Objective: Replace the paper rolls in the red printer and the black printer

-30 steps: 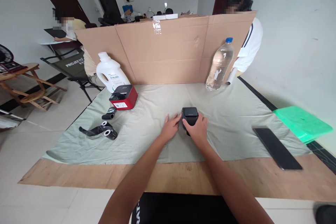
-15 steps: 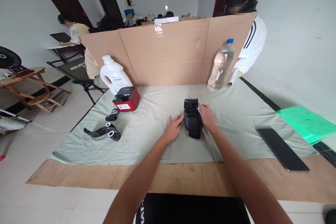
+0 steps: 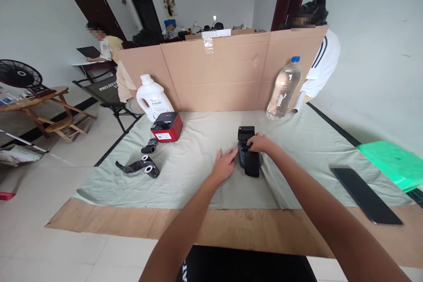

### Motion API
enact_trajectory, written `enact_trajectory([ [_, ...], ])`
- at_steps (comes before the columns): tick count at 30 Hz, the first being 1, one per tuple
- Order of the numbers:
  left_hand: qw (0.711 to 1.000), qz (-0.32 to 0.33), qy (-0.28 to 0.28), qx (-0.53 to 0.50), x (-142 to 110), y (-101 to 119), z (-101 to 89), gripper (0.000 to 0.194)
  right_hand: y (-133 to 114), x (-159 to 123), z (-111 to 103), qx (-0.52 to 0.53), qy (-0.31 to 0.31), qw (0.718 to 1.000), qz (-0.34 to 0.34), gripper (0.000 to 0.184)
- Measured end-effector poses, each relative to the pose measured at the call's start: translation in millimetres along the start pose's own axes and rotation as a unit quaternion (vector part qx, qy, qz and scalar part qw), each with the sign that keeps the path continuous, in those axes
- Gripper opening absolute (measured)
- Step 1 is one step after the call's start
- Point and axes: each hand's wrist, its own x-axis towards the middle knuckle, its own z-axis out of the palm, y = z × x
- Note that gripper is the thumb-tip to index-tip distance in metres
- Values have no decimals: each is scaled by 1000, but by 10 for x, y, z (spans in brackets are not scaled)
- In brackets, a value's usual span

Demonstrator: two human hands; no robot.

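makeshift workroom with laptop (image 3: 87,52), folding chair (image 3: 99,93), cardboard partition (image 3: 218,79)

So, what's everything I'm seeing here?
Device: one, black, centre
Box: one, red-black, left
Jug: one, white, behind box
Rolls: two, black, left
Small item: one, black, behind rolls
Bottle: one, clear, back right
Cardboard: one, brown, back
Slab: one, black, right
Cloth: one, grey, tabletop
Table: one, brown, foreground
Plastic thing: one, green, right
Fan: one, black, left
Chair: one, dark, left
People: three-plus, pale clothes, background
Left hand: one, bare, beside device
Right hand: one, bare, at device
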Motion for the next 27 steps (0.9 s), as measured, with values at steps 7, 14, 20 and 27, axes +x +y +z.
enact_trajectory([
  [7, 1000, 0, -5, 3, 13, -6, 7, 68, -50, 50, -427, 4, -160, 986, -37, 13],
  [14, 1000, 5, -1, 22, 17, 0, 15, 69, 435, -256, -1070, 328, -129, 930, 108, 15],
  [20, 1000, 5, 2, 9, 18, -28, 37, 68, 1048, -560, -1177, 377, 7, 893, 248, 28],
  [27, 1000, 3, 1, 17, 15, -19, 29, 68, 1522, -554, -1072, 90, 110, 965, 218, 25],
])
